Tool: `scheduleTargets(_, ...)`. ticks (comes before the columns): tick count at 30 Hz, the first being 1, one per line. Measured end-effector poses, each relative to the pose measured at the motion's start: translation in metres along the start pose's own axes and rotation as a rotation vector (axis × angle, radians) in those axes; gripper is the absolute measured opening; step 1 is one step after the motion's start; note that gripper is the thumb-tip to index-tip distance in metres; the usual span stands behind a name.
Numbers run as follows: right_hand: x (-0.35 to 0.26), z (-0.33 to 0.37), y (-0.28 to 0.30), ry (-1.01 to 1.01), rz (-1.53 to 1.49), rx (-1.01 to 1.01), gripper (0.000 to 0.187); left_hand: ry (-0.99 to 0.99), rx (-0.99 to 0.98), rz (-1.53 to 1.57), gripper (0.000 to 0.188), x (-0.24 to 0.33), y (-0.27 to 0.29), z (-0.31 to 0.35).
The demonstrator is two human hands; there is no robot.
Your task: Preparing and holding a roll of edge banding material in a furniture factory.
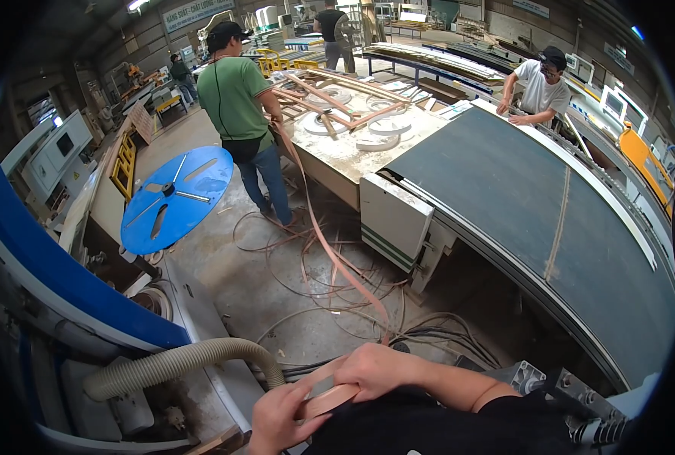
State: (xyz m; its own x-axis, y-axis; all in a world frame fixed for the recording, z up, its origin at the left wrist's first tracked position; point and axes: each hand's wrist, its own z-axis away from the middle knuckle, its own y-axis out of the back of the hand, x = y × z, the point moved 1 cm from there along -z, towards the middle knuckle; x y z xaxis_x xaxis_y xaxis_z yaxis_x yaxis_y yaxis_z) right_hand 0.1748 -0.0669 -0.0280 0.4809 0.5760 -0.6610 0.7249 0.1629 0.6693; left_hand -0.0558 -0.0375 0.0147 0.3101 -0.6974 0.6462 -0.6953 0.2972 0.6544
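Note:
Low in the view, close to my body, my left hand (283, 418) grips a small loop of pinkish-brown edge banding strip (333, 400), its fingers around the side of the loop. My right hand (375, 370) is closed on the same loop from the other side, with its fingertips partly hidden. A long run of the banding (324, 236) stretches from a co-worker in a green shirt (235, 95) down toward my hands. More of it lies in tangled loops on the floor (307, 262).
A blue slotted disc (178, 199) and a ribbed hose (174, 368) stand at left. On the right runs a dark conveyor belt (497, 178), with another person (546, 91) at its far side. A worktable (326, 163) holds wood strips and white coils. Black cables (459, 334) cross the floor.

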Motion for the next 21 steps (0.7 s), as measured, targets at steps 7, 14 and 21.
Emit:
scheduleTargets(7, -0.010, -0.006, 0.000, 0.057, -0.149, 0.073, 0.021, -0.002, -0.020, -0.029, 0.025, -0.020, -0.009, 0.017)
scheduleTargets(14, 0.000, 0.005, 0.005, -0.001, -0.135, 0.112, 0.025, -0.045, -0.052, 0.056, 0.028, -0.035, 0.008, 0.027)
scheduleTargets(21, -0.003, -0.001, -0.003, 0.109, 0.011, 0.140, 0.021, -0.022, -0.029, -0.077, 0.035, 0.021, 0.008, -0.004)
